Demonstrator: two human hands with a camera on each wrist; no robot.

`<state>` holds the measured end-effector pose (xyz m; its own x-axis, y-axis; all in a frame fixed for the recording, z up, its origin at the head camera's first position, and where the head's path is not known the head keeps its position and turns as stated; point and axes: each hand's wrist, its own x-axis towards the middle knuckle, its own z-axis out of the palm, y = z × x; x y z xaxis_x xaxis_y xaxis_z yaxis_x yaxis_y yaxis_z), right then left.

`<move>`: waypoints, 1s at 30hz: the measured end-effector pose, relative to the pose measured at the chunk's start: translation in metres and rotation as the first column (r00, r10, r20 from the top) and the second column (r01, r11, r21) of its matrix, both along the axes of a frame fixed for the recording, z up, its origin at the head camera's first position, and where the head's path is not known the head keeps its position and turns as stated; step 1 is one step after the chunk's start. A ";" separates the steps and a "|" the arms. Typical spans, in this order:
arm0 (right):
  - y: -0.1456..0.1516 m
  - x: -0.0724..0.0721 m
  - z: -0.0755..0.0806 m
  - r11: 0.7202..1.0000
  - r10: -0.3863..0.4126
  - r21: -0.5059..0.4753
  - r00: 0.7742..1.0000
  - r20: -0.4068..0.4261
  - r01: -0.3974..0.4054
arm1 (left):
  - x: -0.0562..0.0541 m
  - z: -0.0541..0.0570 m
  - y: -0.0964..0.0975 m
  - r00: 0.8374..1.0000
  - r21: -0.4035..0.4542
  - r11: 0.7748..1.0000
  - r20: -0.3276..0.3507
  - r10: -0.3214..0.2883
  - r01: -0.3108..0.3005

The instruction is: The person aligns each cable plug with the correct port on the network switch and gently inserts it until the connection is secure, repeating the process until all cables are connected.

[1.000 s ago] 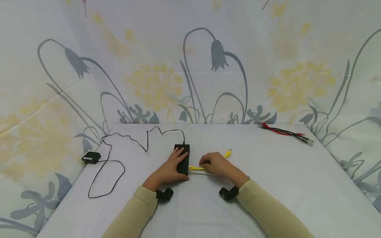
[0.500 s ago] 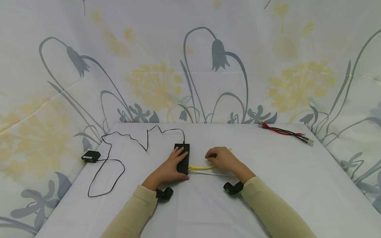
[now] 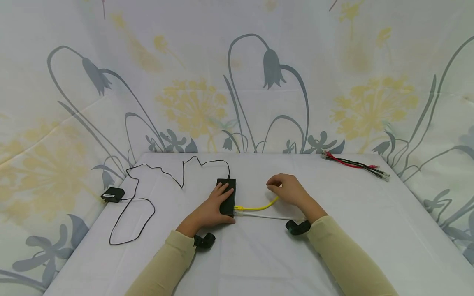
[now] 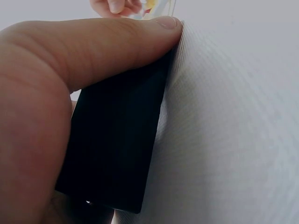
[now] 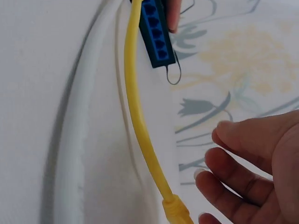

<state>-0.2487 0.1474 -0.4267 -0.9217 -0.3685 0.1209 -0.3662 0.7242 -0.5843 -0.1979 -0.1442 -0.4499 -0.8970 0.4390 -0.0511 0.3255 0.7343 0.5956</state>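
My left hand (image 3: 212, 210) rests on a black network switch (image 3: 230, 202), its fingers spread straight over the top and the thumb along the near end. In the right wrist view the switch (image 5: 158, 35) shows a row of blue ports. A yellow Ethernet cable (image 3: 259, 209) runs from its right side toward my right hand (image 3: 292, 191). Seen from the right wrist, the yellow cable's boot (image 5: 175, 209) passes beside the loosely bent fingers, apart from them. Nearer to me, a white Ethernet cable (image 3: 264, 216) also leaves the switch.
A power adapter (image 3: 113, 195) lies at the far left, and its thin black cord (image 3: 154, 205) loops over the white table up to the switch's back. Several red and black cables (image 3: 355, 165) lie at the back right. Flowered cloth (image 3: 244, 82) hangs behind the table.
My right hand has moved right and slightly away along the yellow cable, leaving more of the yellow and white cables in sight. My left hand has stayed on the switch.
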 end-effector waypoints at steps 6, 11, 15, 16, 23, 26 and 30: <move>0.011 -0.004 0.002 0.997 -0.071 -0.025 0.997 -0.012 0.070 | 0.000 -0.001 0.000 1.000 0.000 1.000 0.001 0.001 -0.001; 0.021 -0.009 0.001 0.993 -0.116 -0.035 0.993 -0.001 0.116 | -0.001 -0.002 0.000 1.000 -0.005 1.000 -0.001 0.001 -0.001; 0.031 -0.013 0.000 0.989 -0.144 -0.039 0.990 -0.004 0.143 | -0.001 -0.002 0.000 1.000 -0.002 1.000 0.000 -0.001 0.001; 0.033 -0.013 0.000 0.988 -0.151 -0.038 0.989 -0.004 0.151 | -0.001 -0.002 0.000 1.000 -0.002 1.000 0.002 -0.002 0.002; 0.049 -0.017 -0.002 0.980 -0.199 -0.021 0.980 -0.009 0.199 | -0.001 -0.003 -0.002 1.000 -0.010 1.000 0.004 0.004 -0.004; 0.056 -0.019 -0.002 0.976 -0.217 -0.023 0.976 -0.009 0.216 | -0.002 -0.004 -0.003 1.000 -0.011 1.000 0.005 0.010 -0.010; 0.069 -0.020 -0.003 0.967 -0.253 -0.034 0.968 -0.006 0.252 | -0.002 -0.004 -0.001 1.000 -0.004 1.000 0.006 0.002 -0.002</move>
<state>-0.2690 0.2163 -0.4300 -0.9830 -0.1198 0.1390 -0.1801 0.7748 -0.6061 -0.2001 -0.1450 -0.4537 -0.8974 0.4373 -0.0583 0.3207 0.7374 0.5945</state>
